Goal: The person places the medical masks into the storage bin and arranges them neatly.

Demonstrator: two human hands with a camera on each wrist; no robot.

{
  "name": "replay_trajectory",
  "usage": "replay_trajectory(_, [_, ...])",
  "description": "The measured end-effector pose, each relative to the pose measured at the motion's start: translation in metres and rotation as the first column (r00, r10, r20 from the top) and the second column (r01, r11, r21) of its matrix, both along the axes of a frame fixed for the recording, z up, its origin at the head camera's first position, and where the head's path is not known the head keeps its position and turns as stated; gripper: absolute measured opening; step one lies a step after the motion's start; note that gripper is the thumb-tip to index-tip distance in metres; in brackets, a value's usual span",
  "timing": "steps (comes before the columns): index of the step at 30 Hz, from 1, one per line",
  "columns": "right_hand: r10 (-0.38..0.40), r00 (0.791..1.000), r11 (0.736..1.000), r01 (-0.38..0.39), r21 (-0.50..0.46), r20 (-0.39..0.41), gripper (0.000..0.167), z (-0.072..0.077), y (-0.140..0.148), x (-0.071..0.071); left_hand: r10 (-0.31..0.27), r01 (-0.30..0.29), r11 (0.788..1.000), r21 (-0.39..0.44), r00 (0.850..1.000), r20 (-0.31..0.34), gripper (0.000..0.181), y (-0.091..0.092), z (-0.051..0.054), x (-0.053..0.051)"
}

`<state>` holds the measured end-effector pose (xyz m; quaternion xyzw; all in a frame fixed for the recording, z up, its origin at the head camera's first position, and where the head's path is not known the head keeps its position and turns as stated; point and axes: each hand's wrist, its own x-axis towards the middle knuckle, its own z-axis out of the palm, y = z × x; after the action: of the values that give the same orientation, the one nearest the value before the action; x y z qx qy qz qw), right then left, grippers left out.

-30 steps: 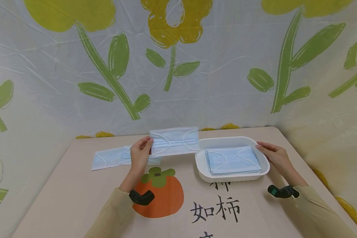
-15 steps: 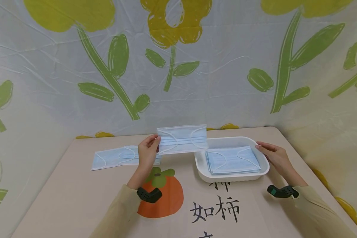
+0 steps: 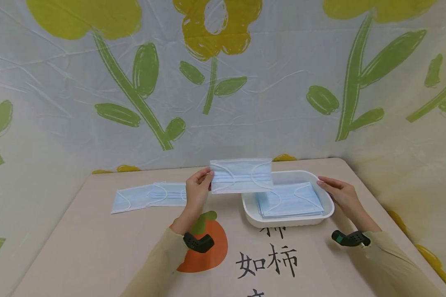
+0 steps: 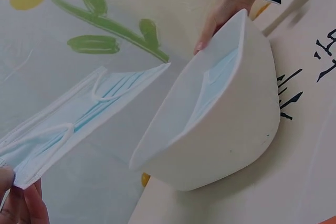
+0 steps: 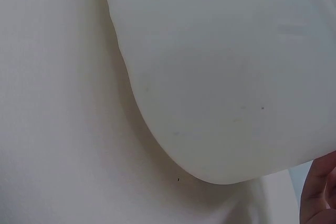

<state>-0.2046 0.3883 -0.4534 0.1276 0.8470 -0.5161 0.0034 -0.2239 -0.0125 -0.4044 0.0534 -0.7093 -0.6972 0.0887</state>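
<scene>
My left hand (image 3: 198,189) pinches the left end of a light blue face mask (image 3: 241,176), whose white ear loops face me. The mask hangs in the air, its right part over the left side of a white plastic tray (image 3: 250,214). Inside the tray lies a stack of face masks (image 3: 295,200). My right hand (image 3: 343,198) grips the tray's right rim, and in the right wrist view only some of its fingers (image 5: 315,190) show beside the tray wall. In the left wrist view, the held mask (image 4: 89,114) is apart from the tray (image 4: 226,119).
Overlapping face masks (image 3: 134,198) lie flat on the table to the left, partly behind my left hand. The pale tablecloth (image 3: 85,247) bears a printed orange persimmon (image 3: 208,251) and black characters. A flower-patterned curtain (image 3: 267,111) stands behind the table.
My left hand has carried the mask rightward, from left of the tray to partly over it. The right hand stays at the tray rim, and the tray has not moved on the table.
</scene>
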Motion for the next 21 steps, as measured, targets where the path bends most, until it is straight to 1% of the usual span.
replay_trajectory(8, [-0.003, 1.0, 1.0, 0.003, -0.003, -0.005, 0.073, 0.001, -0.002, 0.001, -0.041, 0.04, 0.999, 0.022, 0.999, 0.035, 0.025, 0.015, -0.01, 0.0])
replay_trajectory(11, [-0.001, 1.0, 1.0, 0.001, -0.007, -0.01, 0.072, 0.001, -0.002, 0.001, -0.053, 0.052, 0.998, 0.022, 0.997, 0.048, 0.026, 0.02, -0.011, 0.0])
replay_trajectory(18, [-0.008, 1.0, 1.0, 0.008, -0.02, 0.001, 0.076, 0.001, -0.001, 0.001, -0.078, 0.077, 0.997, 0.022, 0.995, 0.063, 0.025, 0.034, -0.011, 0.002])
replay_trajectory(21, [-0.008, 1.0, 1.0, 0.008, -0.026, -0.006, 0.077, 0.0, -0.001, 0.002, -0.09, 0.089, 0.996, 0.019, 0.994, 0.07, 0.026, 0.039, -0.013, 0.003])
